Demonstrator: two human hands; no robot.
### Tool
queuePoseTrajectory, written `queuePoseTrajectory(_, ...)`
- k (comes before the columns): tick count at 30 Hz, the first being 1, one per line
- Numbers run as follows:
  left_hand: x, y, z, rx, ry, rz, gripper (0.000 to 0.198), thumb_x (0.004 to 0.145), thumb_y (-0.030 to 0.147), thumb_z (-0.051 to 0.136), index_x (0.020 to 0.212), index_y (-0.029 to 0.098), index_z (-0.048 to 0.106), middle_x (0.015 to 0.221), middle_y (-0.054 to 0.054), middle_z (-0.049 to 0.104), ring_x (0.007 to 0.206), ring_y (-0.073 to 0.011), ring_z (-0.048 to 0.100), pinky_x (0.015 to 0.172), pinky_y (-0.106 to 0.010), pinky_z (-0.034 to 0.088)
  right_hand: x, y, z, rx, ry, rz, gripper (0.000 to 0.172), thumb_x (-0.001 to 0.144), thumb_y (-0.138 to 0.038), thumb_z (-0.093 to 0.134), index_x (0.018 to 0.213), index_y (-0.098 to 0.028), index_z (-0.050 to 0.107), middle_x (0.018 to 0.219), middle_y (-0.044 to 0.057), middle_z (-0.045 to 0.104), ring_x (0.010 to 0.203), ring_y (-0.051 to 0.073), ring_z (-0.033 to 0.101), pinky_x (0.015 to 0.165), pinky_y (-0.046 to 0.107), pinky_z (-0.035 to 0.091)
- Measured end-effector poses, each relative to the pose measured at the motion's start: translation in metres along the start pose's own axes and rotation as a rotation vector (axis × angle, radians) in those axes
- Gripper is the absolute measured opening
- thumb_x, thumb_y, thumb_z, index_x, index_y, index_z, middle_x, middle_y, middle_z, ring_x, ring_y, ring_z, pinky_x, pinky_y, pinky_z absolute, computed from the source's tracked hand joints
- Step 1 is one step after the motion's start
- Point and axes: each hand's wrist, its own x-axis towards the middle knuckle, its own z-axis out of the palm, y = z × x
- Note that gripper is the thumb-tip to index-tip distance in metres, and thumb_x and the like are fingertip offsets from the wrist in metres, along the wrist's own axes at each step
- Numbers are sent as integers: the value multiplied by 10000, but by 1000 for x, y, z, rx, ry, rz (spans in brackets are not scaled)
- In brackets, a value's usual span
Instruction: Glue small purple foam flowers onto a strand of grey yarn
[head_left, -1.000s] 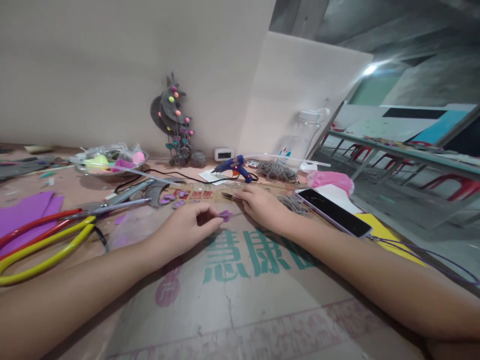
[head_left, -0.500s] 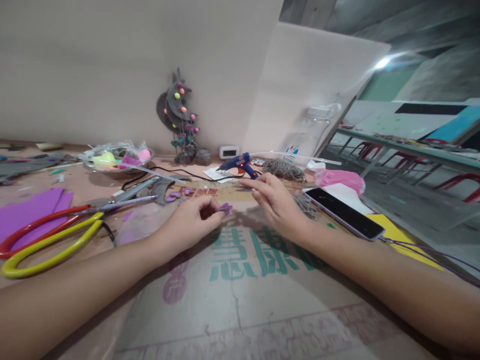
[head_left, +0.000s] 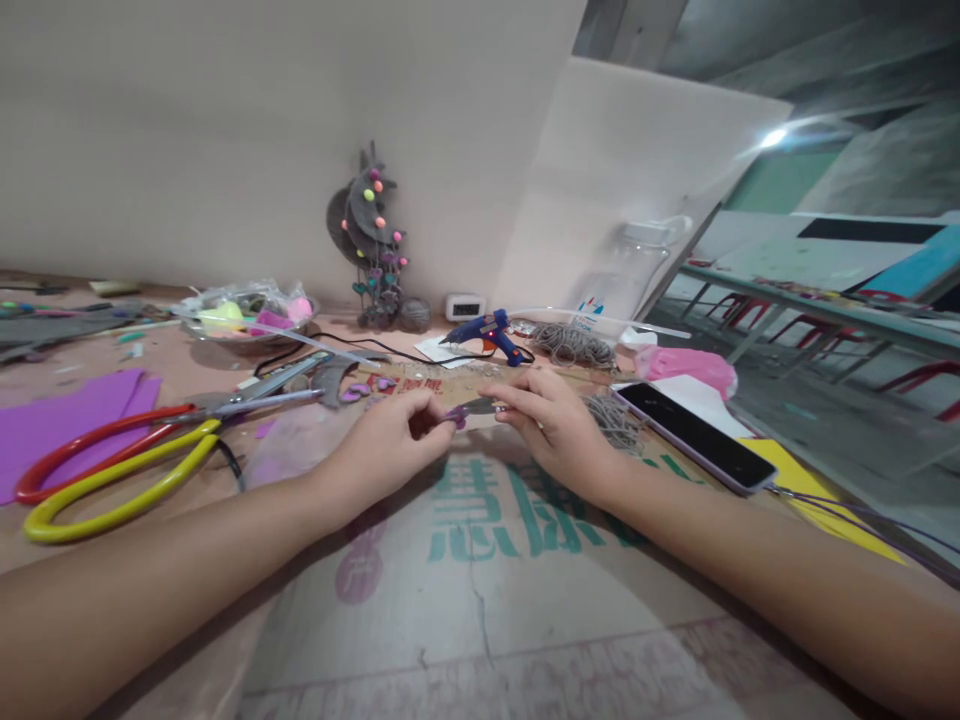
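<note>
My left hand [head_left: 401, 435] is closed in a pinch on a small purple felt piece [head_left: 456, 415], whose edge shows past the fingertips. To its right, my right hand [head_left: 551, 425] has thumb and fingers drawn together close to that piece. A thin dark grey strip [head_left: 481, 406] shows between the two hands; whether the right fingers grip it is unclear. Both hands are above a cardboard sheet [head_left: 360, 650] with green lettering. Beyond them a blue glue gun [head_left: 487, 330] stands with a glue stick in its back.
Left lie red-and-yellow-handled scissors [head_left: 124, 470], purple sheets [head_left: 82, 420] and a bowl of bagged craft bits [head_left: 247, 320]. A phone [head_left: 697, 437], grey yarn [head_left: 574, 345] and a clear bottle [head_left: 630, 265] are on the right. A grey moon ornament [head_left: 367, 230] leans at the back.
My right hand has come closer to the purple felt piece, and its fingers have drawn in. The dark strip now shows between the hands. The whole view has shifted slightly.
</note>
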Motion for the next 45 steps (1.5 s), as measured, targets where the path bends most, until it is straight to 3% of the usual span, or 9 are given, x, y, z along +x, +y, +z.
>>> queuePoseTrajectory(10, 1, 0, 1, 17, -33, -21, 134, 791, 288, 483, 723, 180, 526, 637, 29, 569, 571, -122, 513, 551, -230, 374, 0, 1, 0, 33, -74, 39, 279, 904, -223, 443, 1143, -179, 580, 917, 92, 581, 862, 201, 519, 762, 359, 449)
queuePoseTrajectory(17, 4, -6, 0, 394, -60, 2, 144, 723, 245, 485, 592, 187, 505, 567, 10, 518, 569, -162, 473, 527, -270, 273, 4, 8, -2, -48, -206, 171, 344, 921, -312, 412, 1174, -141, 570, 1094, 123, 604, 1021, 227, 536, 895, 388, 430)
queuePoseTrajectory(20, 3, -6, 1, 367, -36, -22, 150, 758, 311, 490, 810, 198, 575, 624, 9, 535, 601, -178, 505, 536, -270, 301, 9, 35, -13, -145, -301, 225, 326, 922, -300, 408, 1150, -139, 577, 1161, 115, 586, 1093, 212, 512, 955, 352, 392)
queuePoseTrajectory(23, 3, -6, 3, 338, -37, -39, 281, 794, 400, 479, 978, 199, 547, 673, 8, 539, 637, -188, 533, 553, -276, 334, 10, 83, -31, -352, -397, 510, 359, 852, -203, 500, 1203, -127, 525, 1234, 138, 541, 1137, 216, 497, 978, 327, 365)
queuePoseTrajectory(27, 3, -8, 5, 352, -51, -36, 300, 819, 432, 455, 994, 196, 513, 683, 11, 536, 649, -192, 546, 570, -284, 350, 3, 149, -41, -460, -416, 740, 644, 734, -183, 622, 1315, -45, 383, 1346, 253, 410, 1172, 315, 468, 946, 391, 382)
queuePoseTrajectory(32, 4, -8, 5, 367, -52, -38, 328, 832, 461, 432, 1005, 194, 511, 698, 3, 550, 668, -205, 561, 583, -291, 367, 4, 182, -32, -506, -462, 819, 545, 747, -350, 620, 1198, -79, 480, 1184, 208, 557, 1051, 299, 544, 845, 357, 436)
queuePoseTrajectory(37, 3, -7, 3, 368, -54, -27, 339, 834, 466, 433, 1007, 187, 521, 704, -3, 556, 678, -207, 565, 588, -295, 377, 6, 154, -33, -563, -455, 739, 402, 712, -240, 626, 1077, -112, 517, 1155, 181, 550, 1053, 280, 521, 842, 335, 416)
queuePoseTrajectory(42, 2, -13, 6, 354, -23, -1, 384, 837, 475, 442, 1087, 190, 500, 782, -24, 574, 736, -217, 573, 627, -314, 415, -4, 83, -56, -585, -413, 606, 315, 793, -189, 516, 1095, -112, 475, 1057, 168, 586, 1013, 281, 539, 829, 372, 416)
queuePoseTrajectory(45, 3, -9, 1, 411, 63, 104, 403, 827, 460, 480, 1118, 181, 493, 917, -70, 586, 893, -255, 568, 754, -372, 443, -3, 39, -75, -570, -329, 388, 378, 780, -165, 528, 1148, -107, 462, 1085, 168, 587, 1038, 293, 537, 841, 394, 417)
